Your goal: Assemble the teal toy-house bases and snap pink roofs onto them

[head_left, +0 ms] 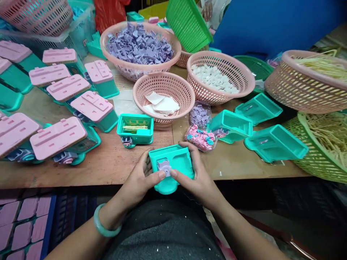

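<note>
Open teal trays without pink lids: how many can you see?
5: one in both hands, one holding sticks, three to the right. More may be hidden.

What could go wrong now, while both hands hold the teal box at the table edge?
1. The teal box is held by the left hand and right hand past the table edge; the purple piece under the thumbs might fall onto the lap.
2. An elbow may push the bag of wheels.

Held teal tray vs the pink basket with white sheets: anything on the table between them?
Head view: an open teal box holding yellow sticks sits slightly left of the line between the teal tray and the pink basket; otherwise bare wood.
</note>
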`<action>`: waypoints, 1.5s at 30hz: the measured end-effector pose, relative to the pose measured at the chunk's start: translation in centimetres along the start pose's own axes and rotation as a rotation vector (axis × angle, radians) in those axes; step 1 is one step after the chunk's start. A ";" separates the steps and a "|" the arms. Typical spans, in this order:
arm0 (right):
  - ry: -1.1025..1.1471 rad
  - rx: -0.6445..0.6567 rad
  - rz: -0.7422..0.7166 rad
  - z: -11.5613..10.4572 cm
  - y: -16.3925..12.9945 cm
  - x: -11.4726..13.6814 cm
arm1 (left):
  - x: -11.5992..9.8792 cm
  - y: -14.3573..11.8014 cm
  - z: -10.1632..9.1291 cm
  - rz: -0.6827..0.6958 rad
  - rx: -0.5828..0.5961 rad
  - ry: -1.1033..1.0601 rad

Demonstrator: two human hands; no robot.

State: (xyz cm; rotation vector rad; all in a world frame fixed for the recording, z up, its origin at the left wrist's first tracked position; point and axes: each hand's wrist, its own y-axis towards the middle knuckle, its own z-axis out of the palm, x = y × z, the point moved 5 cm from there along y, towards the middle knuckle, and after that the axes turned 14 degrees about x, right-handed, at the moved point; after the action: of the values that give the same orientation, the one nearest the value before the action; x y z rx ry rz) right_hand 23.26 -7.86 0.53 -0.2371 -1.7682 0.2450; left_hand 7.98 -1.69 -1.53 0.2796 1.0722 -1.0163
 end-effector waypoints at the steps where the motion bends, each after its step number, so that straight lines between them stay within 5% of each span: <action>1: 0.007 -0.012 0.005 0.1 0.1 0.0 | 0.0 -0.1 0.0 0.014 -0.021 0.015; 15: -0.026 -0.102 -0.132 0.8 0.1 0.1 | 0.7 -0.1 -1.4 0.040 -0.147 0.222; 20: -0.008 -0.077 -0.063 0.2 0.3 0.0 | 0.4 0.1 -0.7 0.068 -0.004 0.088; 29: -0.059 -0.028 0.018 0.1 0.6 0.5 | 0.9 -0.8 -0.4 0.121 -0.130 0.152; 35: -0.372 -0.155 -0.337 0.1 0.0 2.4 | 1.5 -0.4 -1.7 0.084 -0.068 -0.005; 45: -0.529 -0.054 -0.231 1.0 -0.1 4.2 | 1.4 -0.1 -2.0 0.080 -0.063 -0.106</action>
State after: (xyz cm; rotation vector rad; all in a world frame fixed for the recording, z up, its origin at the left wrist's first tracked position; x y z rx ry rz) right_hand 21.43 -6.81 4.26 0.0004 -2.3080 0.0956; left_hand 6.86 -1.30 -3.64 0.2132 0.9880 -0.9141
